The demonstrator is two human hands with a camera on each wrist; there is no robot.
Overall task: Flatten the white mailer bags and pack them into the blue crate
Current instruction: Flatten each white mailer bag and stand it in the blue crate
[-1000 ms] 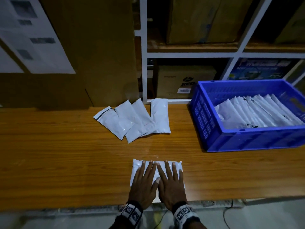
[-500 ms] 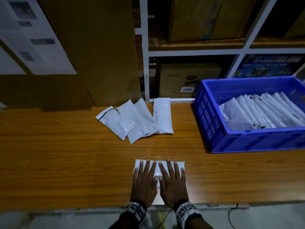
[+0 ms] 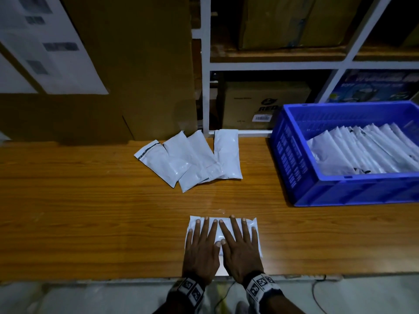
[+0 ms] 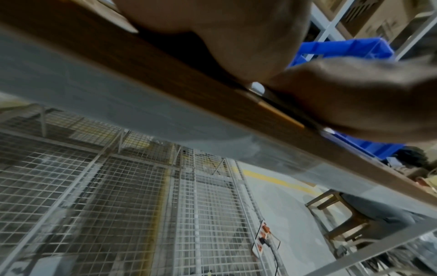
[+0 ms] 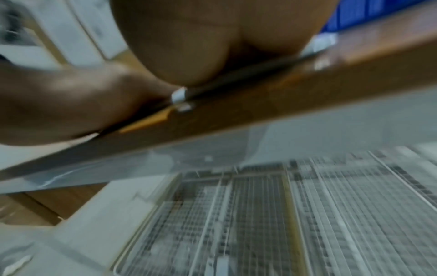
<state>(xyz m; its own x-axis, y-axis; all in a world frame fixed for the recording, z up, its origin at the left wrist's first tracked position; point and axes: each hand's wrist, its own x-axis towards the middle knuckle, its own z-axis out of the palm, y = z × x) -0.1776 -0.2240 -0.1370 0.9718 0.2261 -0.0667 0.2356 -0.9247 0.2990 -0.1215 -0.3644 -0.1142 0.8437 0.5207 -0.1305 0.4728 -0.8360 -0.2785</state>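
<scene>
A white mailer bag [image 3: 253, 225] lies flat near the front edge of the wooden table [image 3: 90, 211]. My left hand [image 3: 201, 248] and right hand [image 3: 240, 248] press down on it side by side, palms flat and fingers spread straight. Several more white mailer bags [image 3: 188, 159] lie fanned out at the back of the table. The blue crate [image 3: 353, 189] stands at the right and holds a row of flattened white bags [image 3: 362, 152]. In both wrist views only the heels of the hands [image 4: 236, 37] [image 5: 189, 46] on the table edge show.
A white metal shelf frame [image 3: 206, 87] with cardboard boxes [image 3: 260, 105] rises behind the table. A large brown carton with paper labels [image 3: 56, 46] fills the back left. Below the table edge, the left wrist view shows wire mesh [image 4: 106, 205], a floor power strip [image 4: 262, 237] and a seated person [image 4: 413, 168].
Both hands stay pressed on the same bag; their fingers have spread a little wider across it. The head view has shifted slightly; nothing else has moved.
</scene>
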